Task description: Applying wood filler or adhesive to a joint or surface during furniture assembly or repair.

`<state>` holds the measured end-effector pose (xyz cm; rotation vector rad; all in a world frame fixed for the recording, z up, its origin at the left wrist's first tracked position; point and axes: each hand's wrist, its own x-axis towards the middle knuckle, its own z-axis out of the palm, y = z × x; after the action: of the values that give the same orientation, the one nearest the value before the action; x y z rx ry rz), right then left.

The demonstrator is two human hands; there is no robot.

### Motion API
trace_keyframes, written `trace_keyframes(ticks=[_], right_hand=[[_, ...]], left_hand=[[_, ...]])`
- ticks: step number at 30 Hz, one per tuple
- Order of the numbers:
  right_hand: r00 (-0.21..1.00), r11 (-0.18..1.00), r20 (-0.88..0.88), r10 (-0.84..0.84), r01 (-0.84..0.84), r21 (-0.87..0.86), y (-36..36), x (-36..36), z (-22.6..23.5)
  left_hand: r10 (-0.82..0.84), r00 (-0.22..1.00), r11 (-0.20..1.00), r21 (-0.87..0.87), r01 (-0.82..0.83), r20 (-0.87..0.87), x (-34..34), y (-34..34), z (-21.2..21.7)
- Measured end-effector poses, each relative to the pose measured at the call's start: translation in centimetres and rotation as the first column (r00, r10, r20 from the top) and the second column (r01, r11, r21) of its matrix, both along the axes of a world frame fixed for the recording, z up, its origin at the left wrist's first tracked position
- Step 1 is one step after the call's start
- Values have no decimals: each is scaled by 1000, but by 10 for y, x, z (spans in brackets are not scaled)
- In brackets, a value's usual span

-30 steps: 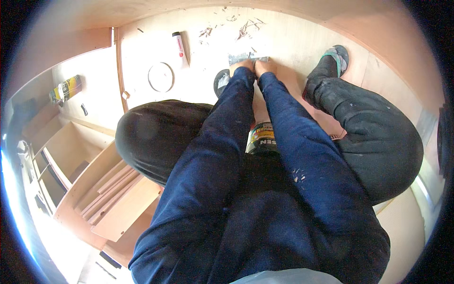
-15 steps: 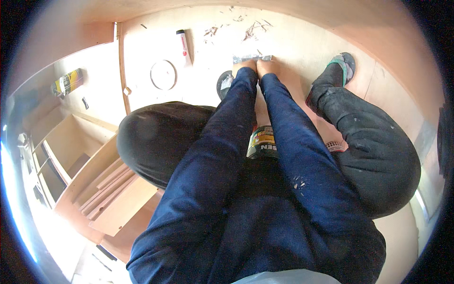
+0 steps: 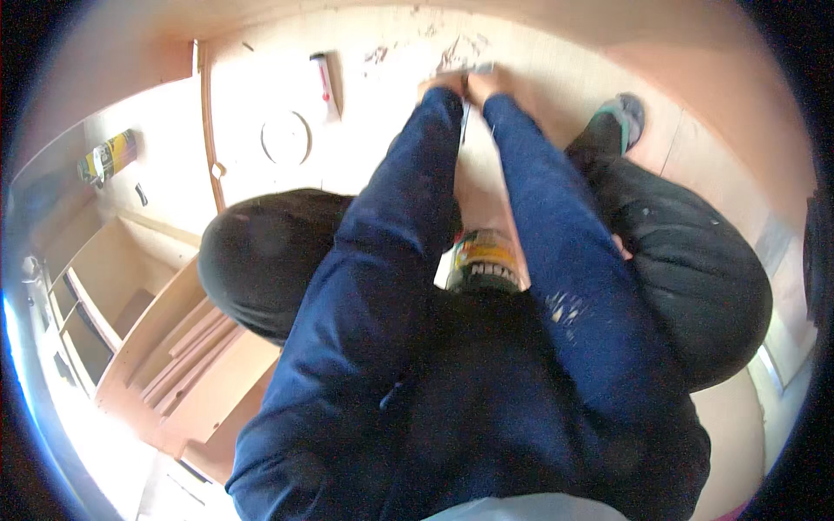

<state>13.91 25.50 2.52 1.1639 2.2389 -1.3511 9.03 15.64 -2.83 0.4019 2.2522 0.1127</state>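
Note:
With arms stretched forward, I hold a wide, flat grey scraper-like blade down on the pale wood surface. My left hand closes on its left part. On its right part my right hand is closed, right beside the left one. Motion blurs the blade and my fingers, and my hands hide much of it. Just beyond it lie dark shavings. A tin with a black and yellow label stands between my legs, partly hidden by my right sleeve.
Left of my hands lie a white tube with a dark cap and a thin white ring. A yellow and dark can lies farther left. Wooden compartments holding strips are beside my left knee. My sandalled right foot rests at right.
Both hands have pushed the blade forward, away from me, up to the shavings. My arms reach farther, and more of the tin between my legs shows. The view has shifted slightly.

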Motion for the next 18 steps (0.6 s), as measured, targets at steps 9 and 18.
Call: trace_keyframes(ticks=[9, 18], right_hand=[[939, 997, 340, 52, -67, 34, -97, 75, 4], [916, 999, 402, 4, -19, 31, -106, 62, -6]], left_hand=[[825, 565, 563, -110, -819, 15, 70, -83, 90], [799, 583, 600, -129, -790, 145, 66, -99, 48]])
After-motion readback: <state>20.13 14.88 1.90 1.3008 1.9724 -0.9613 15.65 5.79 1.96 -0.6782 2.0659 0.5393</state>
